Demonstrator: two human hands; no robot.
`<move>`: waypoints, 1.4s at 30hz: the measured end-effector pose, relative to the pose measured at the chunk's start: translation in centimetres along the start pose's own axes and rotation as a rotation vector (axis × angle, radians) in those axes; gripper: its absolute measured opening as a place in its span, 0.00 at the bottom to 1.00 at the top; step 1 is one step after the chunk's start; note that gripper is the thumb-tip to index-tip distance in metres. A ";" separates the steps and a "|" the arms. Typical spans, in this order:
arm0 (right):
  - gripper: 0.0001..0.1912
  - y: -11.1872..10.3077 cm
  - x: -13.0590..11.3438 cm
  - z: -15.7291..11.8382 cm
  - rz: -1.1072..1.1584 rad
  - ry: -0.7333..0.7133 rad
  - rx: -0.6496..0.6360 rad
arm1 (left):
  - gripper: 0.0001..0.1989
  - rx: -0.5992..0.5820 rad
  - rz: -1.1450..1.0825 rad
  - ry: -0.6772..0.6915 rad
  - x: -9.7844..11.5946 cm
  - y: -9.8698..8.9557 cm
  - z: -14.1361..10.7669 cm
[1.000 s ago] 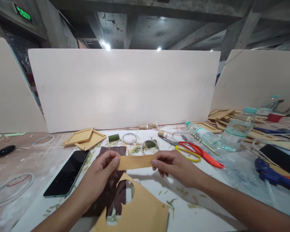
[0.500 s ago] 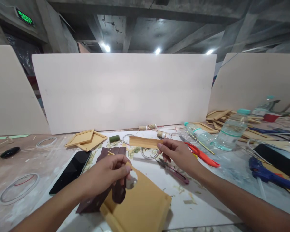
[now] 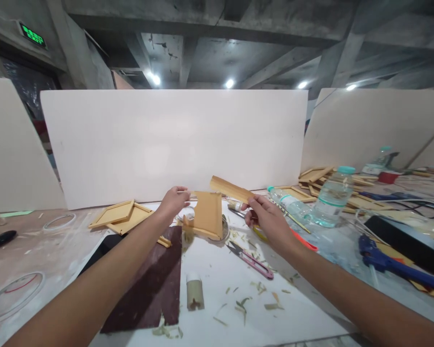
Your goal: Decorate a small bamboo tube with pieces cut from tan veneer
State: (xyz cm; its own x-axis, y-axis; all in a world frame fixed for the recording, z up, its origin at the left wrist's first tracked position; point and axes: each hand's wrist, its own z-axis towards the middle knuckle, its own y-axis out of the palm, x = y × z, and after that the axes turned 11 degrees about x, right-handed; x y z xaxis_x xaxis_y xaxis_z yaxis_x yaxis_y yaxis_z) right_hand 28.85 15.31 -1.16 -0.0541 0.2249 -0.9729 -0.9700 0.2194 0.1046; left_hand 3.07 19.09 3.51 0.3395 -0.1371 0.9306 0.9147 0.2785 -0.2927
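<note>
My left hand [image 3: 175,201] reaches forward, its fingers closed on the edge of a tan panel [image 3: 208,212] with raised rims and a notched side. The panel is tilted up above the white board. My right hand [image 3: 265,217] pinches one end of a narrow tan strip [image 3: 231,189], which points up and to the left, apart from the panel. Below the hands lie pink thread snips [image 3: 255,265] with their blades apart. Nearer me a short bamboo piece [image 3: 195,294] rests beside a dark maroon sheet [image 3: 144,294]. My left forearm partly covers the sheet.
Shavings litter the white board [image 3: 210,327]. Tan framed panels [image 3: 112,214] lie at the left, near a dark phone [image 3: 99,250] partly hidden by my forearm. On the right are a standing water bottle [image 3: 334,197], a lying bottle [image 3: 292,205] and a blue glue gun [image 3: 386,258].
My left hand has moved the panel forward, away from me, and raised it on edge, uncovering the bamboo piece and maroon sheet. The strip in my right hand has tilted upward.
</note>
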 end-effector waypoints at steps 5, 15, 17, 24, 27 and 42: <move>0.12 0.6 0.5 -0.7 -0.014 -0.015 -0.082 | 0.17 0.109 0.171 0.202 -1.2 -1.4 -3.1; 0.15 2.4 -1.4 -4.8 -0.123 0.013 -0.324 | 0.29 -0.022 0.365 0.255 -3.1 -8.5 -14.4; 0.14 2.9 -1.9 -5.9 -0.154 0.047 -0.396 | 0.27 -0.033 0.369 0.260 -2.9 -8.5 -14.7; 0.18 4.1 -3.1 -8.5 -0.141 0.226 -0.536 | 0.17 -0.398 0.178 0.013 -2.3 -8.1 -15.3; 0.19 4.5 -2.6 -8.6 -0.086 0.308 -0.558 | 0.18 -0.481 0.083 -0.077 -2.7 -8.2 -15.7; 0.22 5.3 -0.4 -12.2 -0.040 0.318 -0.644 | 0.14 -0.438 -0.075 -0.149 -4.7 -5.6 -17.5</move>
State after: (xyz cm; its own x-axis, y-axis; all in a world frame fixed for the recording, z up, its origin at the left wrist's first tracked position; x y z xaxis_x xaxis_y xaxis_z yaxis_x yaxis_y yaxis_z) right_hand 20.82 4.76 -2.75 0.0129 -0.0803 -0.9967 -0.9144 -0.4042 0.0207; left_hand 0.20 1.53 -3.06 0.2630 0.0056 0.9648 0.9528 -0.1586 -0.2588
